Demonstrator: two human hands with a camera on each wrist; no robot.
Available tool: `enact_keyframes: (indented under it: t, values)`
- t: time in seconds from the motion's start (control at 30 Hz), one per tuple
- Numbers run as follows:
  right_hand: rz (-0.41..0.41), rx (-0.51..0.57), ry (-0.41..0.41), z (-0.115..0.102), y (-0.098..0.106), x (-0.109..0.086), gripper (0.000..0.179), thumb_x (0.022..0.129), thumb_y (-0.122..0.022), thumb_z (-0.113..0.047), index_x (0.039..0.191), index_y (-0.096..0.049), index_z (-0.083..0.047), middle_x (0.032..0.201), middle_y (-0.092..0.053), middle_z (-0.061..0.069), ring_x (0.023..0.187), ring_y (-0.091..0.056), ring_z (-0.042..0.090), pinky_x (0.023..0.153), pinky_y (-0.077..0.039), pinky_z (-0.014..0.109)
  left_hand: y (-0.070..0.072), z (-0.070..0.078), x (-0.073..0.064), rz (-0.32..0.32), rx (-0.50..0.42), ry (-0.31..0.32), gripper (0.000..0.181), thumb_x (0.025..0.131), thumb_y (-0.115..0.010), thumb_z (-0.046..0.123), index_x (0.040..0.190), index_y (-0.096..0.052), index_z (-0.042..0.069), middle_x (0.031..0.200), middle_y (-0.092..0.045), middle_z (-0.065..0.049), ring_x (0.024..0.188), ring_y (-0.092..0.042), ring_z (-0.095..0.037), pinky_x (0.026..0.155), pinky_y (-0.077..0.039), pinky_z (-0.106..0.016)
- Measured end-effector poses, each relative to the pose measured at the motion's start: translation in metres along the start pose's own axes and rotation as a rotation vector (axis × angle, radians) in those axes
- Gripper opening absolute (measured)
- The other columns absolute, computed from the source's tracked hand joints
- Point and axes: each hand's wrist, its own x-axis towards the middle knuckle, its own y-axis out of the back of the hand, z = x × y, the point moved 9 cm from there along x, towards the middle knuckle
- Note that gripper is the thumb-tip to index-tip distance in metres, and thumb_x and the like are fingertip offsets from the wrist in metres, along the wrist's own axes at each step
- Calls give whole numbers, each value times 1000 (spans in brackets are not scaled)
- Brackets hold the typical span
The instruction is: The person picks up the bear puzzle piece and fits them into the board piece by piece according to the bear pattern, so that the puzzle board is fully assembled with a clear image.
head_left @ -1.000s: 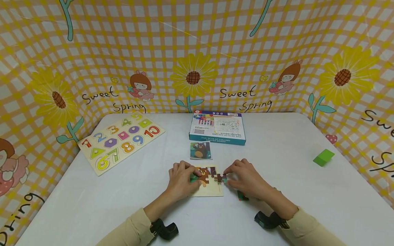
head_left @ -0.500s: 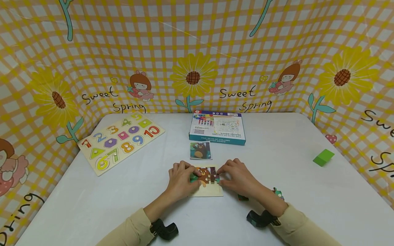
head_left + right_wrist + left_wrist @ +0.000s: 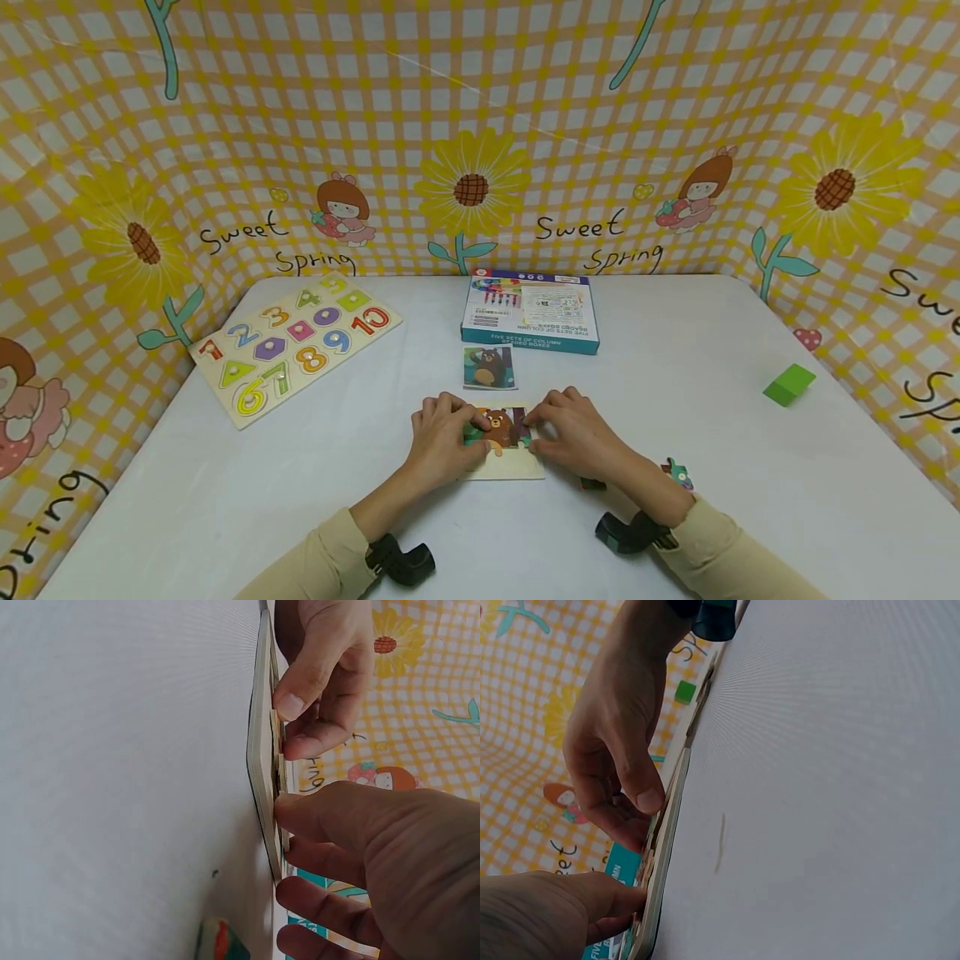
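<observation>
A small wooden jigsaw board [image 3: 510, 468] lies in front of me, its near strip bare wood. Bear picture pieces [image 3: 497, 427] fill its far part. My left hand [image 3: 442, 437] holds the left side of the bear pieces between thumb and index finger. At the right side, my right hand [image 3: 579, 437] pinches a dark purple-brown jigsaw piece [image 3: 519, 427], which sits against the bear pieces. In the right wrist view the right thumb is right at the edge of the raised pieces over the board [image 3: 260, 742].
Loose jigsaw pieces [image 3: 677, 472] lie beside and under the right forearm. Beyond the board is a bear picture card [image 3: 489, 368], with a teal box [image 3: 528, 312] behind it. A wooden number board [image 3: 300, 350] lies far left; a green block [image 3: 789, 384] sits far right.
The right hand has moved left with the dark piece, from beside the board onto it, up against the bear pieces. The left hand has stayed in place.
</observation>
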Motion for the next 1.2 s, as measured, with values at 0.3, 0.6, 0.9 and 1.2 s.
enact_keyframes:
  t: [0.3, 0.6, 0.9, 1.2]
  values:
    - [15, 5, 29, -1, 2, -2, 25, 72, -79, -23, 94, -71, -14, 92, -62, -1, 88, -44, 15, 78, -36, 34, -1, 4, 3, 16, -14, -4, 12, 73, -69, 19, 85, -69, 17, 100, -51, -5, 97, -36, -22, 88, -24, -48]
    - [13, 6, 25, -1, 3, -1, 25, 71, -79, -23, 94, -71, -14, 92, -62, -1, 86, -44, 16, 77, -36, 34, -10, 20, 9, 36, 28, -72, 11, 73, -70, 22, 83, -69, 18, 97, -50, -4, 94, -35, -21, 84, -26, -45]
    - [7, 10, 20, -2, 1, -1, 26, 71, -79, -23, 94, -71, -14, 92, -62, 0, 87, -44, 16, 78, -36, 34, -18, 19, 13, -15, 31, -22, 11, 74, -71, 24, 83, -70, 19, 99, -51, -4, 96, -37, -21, 87, -26, -44]
    - [-1, 8, 20, -1, 0, -1, 26, 72, -79, -24, 95, -71, -14, 93, -62, -1, 88, -45, 16, 78, -37, 35, -19, 20, 12, -15, 40, -20, 10, 74, -73, 25, 83, -69, 21, 99, -51, -2, 96, -36, -19, 88, -25, -43]
